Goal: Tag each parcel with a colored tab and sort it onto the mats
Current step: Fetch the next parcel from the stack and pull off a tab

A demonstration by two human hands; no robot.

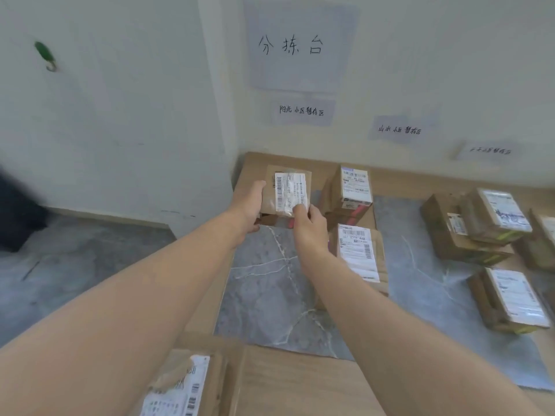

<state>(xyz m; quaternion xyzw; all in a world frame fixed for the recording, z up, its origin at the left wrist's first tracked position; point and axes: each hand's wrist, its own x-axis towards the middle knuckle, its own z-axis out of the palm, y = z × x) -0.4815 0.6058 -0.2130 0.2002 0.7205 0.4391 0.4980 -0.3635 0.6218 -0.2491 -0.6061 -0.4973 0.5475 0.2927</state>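
The left hand (250,202) and right hand (306,226) are gripping a parcel (288,190), fingers curling round its edges, over the left mat (264,295) (pink showing underneath, probably its tab). Sorted parcels (356,253) are lying on this and the right mat (420,259); another parcel (180,382) is waiting on the tabletop (300,382), so sorting is looking unfinished.

Open room over the bare left mat (264,295), by the left edge of the bench (300,382). Blocked near the far left corner by stacked parcels (351,199). Crowded with more parcels (486,223) along the right edge. One box (180,385) at the near left corner.
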